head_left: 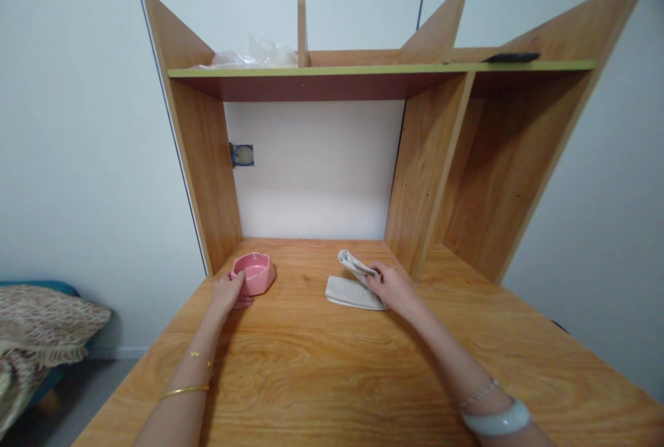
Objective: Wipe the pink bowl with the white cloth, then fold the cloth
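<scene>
Wood-grain desk (311, 371) and shelving (332, 73) before a white wall (77, 122); we see the left hand (227, 290) gripping a pink bowl (260, 283), the right hand (389, 286) pinching pale cloth (348, 292).

A wooden desk (290, 385) carries a shelf unit (205, 156) with tall side boards; its long upper shelf (357, 72) has a yellow-green front edge; a clear plastic bag (256, 54) lies crumpled at the left end of that shelf, beside a short divider (302, 32); a flat black object (512, 57) lies toward the right end; a small wall box (243, 156) shows in the white wall (321, 184) behind; at far left, a patterned blanket (52, 315) with fringe covers blue furniture (59, 286), above a grey floor (104, 385).
</scene>
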`<action>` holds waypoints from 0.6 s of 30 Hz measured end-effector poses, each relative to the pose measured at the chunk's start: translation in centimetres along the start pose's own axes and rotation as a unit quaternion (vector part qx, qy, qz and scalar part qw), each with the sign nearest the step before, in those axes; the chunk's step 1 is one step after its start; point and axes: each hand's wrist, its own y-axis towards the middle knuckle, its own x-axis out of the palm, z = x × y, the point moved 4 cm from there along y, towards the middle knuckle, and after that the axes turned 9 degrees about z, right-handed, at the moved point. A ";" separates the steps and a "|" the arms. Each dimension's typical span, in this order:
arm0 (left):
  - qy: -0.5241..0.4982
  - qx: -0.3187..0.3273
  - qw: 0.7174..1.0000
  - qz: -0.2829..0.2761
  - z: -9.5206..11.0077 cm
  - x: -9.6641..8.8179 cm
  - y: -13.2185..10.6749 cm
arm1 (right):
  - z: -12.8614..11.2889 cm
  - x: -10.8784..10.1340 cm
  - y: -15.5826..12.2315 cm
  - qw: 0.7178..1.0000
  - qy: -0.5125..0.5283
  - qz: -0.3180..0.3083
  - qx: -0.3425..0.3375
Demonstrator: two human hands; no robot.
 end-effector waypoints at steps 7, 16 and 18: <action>-0.187 -0.081 0.976 -0.073 1.4 1.6 -2.4 | 1.1 -0.7 -0.2 0.987 0.132 0.089 0.018; -0.258 -0.097 0.918 -0.285 2.8 6.0 -8.5 | 3.2 -5.9 -0.4 0.932 0.110 0.341 0.052; -0.250 -0.074 0.915 -0.309 2.8 6.9 -9.8 | 3.6 -7.3 -0.7 0.915 0.082 0.394 0.035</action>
